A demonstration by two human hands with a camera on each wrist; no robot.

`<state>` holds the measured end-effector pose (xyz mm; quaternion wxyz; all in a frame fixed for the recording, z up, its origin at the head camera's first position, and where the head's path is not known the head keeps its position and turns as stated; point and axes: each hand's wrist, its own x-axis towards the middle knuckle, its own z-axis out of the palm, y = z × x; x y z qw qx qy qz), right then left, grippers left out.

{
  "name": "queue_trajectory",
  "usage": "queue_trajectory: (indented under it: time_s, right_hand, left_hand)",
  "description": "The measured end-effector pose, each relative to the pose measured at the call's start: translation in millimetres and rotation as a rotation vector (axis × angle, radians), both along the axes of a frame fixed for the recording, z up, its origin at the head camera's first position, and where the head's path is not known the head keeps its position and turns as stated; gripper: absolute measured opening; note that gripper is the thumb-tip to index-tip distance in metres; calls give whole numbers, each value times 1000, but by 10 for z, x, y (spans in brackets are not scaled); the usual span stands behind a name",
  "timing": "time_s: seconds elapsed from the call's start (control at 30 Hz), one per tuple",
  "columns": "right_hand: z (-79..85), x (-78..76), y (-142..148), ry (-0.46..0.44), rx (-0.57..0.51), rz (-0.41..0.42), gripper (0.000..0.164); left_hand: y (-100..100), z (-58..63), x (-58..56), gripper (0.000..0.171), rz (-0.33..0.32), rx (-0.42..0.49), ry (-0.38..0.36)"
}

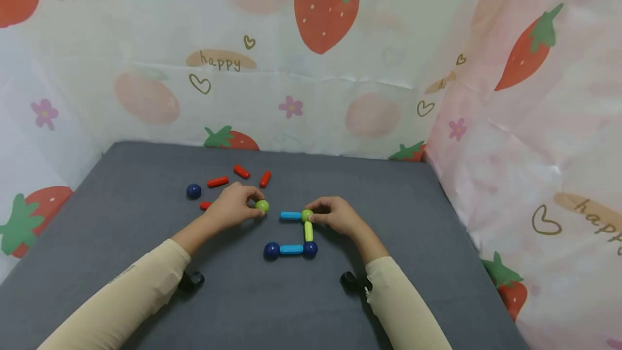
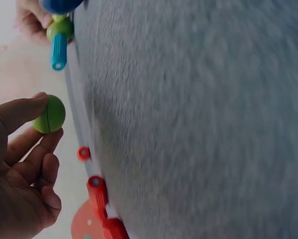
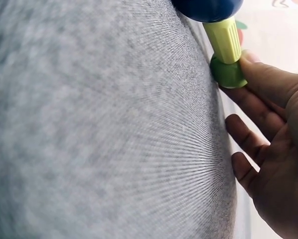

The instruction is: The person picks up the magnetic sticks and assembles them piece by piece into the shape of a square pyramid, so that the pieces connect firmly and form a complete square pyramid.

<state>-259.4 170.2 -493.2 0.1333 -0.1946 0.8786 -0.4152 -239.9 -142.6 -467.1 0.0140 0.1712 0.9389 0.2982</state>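
Sleeves [image 1: 121,296]: pair, pale; nearest the head camera; a black fitting [image 1: 191,281] at each cuff
Near bar [image 1: 291,249]: blue; joined at both ends to navy balls [image 1: 272,251]; lies along the grey cloth [image 1: 389,204]
Yellow bar [image 1: 308,231]: yellow-green; runs away from the right-hand navy ball to the corner ball [image 1: 306,215]
Right hand [image 1: 335,215]: thumb and fingers closed in a pinch on the corner ball, which is green; other fingers loosely bent, holding nothing; appears to steady the joined pieces
Far bar [image 1: 290,215]: blue; points left from the corner ball; left end free
Left hand [image 1: 233,204]: thumb and fingertips pinch the loose ball [image 1: 262,206]; remaining fingers loosely curled, holding nothing
Loose ball: green; near the far bar's free end, not touching it
Gap: between loose ball and far bar; step in hand reads as adding the ball to that end; next move likely calls for a short rightward reach by the left hand, ball lined up squarely with the bar, the corner held against skewing
Spare ball [image 1: 193,191]: navy; unjoined, left of the red bars [image 1: 217,182]
Red bars: four in sight; unjoined; one partly hidden by the left hand
Backdrop [image 1: 330,134]: pale, strawberry print; farthest item
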Motion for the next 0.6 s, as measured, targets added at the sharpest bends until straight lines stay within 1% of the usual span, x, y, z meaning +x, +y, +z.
queue_trajectory:
  time_s: [0.23, 0.33, 0.5, 0.6]
  right_hand:
    - [9, 24, -25, 0, -1, -7, 24]
    - [4, 21, -33, 2, 1, -11, 23]
    - [6, 13, -37, 4, 4, -9, 24]
    - [12, 10, -28, -2, 3, -14, 23]
  left_hand:
    - [142, -61, -2, 29, -55, 37, -58]
    - [188, -79, -15, 30, -82, 34, -67]
    - [215, -122, -36, 30, -77, 24, -96]
    - [222, -127, -43, 29, -69, 38, -119]
